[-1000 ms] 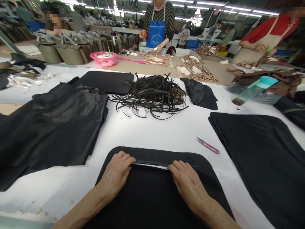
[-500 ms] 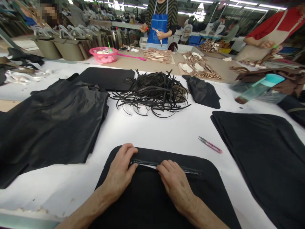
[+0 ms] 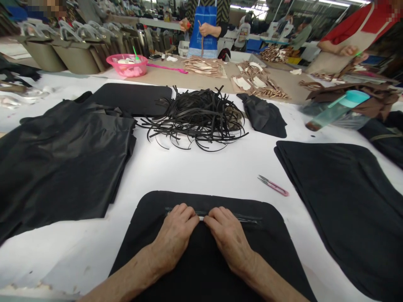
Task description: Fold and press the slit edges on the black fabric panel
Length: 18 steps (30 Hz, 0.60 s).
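A black panel [image 3: 201,260] with rounded corners lies in front of me on the white tabletop. Near its far edge runs a long narrow slit with a shiny strip along it, and a sliver of white shows through the opening. My left hand [image 3: 176,230] has its fingers curled over the slit's edge, pinching the material. Just to its right, my right hand [image 3: 228,235] grips the same edge in the same way, thumb toward the gap. The fingertips of both hands are partly hidden. Thread snips [image 3: 273,186] with pink handles lie beyond the panel, to the right.
Black sheets [image 3: 66,163] are spread at left, and stacked black panels [image 3: 343,201] lie at right. A heap of black strips [image 3: 201,115] sits in the middle. Farther off are a pink basin [image 3: 126,67], a bottle [image 3: 338,110] with a turquoise lid, and co-workers across the table.
My left hand has slid right along the slit, closer to my right hand, exposing the slit's left end. The gap between my hands has narrowed. The view has shifted slightly.
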Each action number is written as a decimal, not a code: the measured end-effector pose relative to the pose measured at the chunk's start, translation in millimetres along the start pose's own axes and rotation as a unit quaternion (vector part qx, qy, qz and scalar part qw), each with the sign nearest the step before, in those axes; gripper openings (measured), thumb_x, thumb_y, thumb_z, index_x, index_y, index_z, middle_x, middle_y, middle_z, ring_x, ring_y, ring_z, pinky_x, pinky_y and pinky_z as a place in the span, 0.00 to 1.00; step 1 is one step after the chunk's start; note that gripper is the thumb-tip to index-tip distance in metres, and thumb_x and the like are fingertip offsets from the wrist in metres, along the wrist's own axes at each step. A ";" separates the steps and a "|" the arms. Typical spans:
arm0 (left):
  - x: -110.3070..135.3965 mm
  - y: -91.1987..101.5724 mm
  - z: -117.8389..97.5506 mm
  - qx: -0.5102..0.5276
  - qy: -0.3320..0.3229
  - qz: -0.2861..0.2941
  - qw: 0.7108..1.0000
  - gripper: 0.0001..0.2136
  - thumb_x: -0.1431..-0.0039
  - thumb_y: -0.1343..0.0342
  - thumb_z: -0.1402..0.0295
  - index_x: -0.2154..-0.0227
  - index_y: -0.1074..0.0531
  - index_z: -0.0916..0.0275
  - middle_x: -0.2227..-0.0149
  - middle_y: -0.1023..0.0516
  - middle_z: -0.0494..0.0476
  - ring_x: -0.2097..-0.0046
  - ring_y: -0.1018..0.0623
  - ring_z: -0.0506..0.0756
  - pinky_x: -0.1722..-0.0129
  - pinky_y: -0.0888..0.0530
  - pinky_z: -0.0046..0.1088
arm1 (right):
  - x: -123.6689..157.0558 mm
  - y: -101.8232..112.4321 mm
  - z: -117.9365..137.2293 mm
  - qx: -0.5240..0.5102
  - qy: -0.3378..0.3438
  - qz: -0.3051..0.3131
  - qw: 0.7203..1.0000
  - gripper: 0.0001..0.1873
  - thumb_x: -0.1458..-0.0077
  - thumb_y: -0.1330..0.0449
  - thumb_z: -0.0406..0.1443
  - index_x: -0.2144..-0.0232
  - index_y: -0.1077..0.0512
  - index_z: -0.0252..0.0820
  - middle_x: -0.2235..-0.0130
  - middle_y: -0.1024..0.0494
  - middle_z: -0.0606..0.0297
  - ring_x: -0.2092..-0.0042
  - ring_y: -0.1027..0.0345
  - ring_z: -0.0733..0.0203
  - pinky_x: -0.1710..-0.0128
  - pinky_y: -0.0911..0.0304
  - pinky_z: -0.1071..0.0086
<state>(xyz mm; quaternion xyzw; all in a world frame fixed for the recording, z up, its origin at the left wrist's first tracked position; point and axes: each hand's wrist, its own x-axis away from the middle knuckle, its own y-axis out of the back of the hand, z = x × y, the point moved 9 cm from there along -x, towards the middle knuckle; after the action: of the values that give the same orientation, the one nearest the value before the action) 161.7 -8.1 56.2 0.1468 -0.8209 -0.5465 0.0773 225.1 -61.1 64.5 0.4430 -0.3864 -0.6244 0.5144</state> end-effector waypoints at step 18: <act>9.3 -13.9 -29.5 -0.175 -0.150 0.030 0.973 0.15 0.43 0.58 0.80 0.53 0.35 0.70 0.59 0.29 0.61 0.59 0.31 0.58 0.54 0.32 0.36 | 13.8 -1.9 3.7 0.032 0.082 0.002 0.996 0.10 0.42 0.49 0.29 0.58 0.31 0.37 0.65 0.29 0.60 0.63 0.38 0.58 0.62 0.40 0.64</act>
<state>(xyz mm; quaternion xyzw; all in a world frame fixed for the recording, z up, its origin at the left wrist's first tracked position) 163.6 -41.9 54.6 0.0227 -0.7190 -0.6946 -0.0058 219.9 -74.2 61.7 0.5079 -0.3633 -0.5724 0.5314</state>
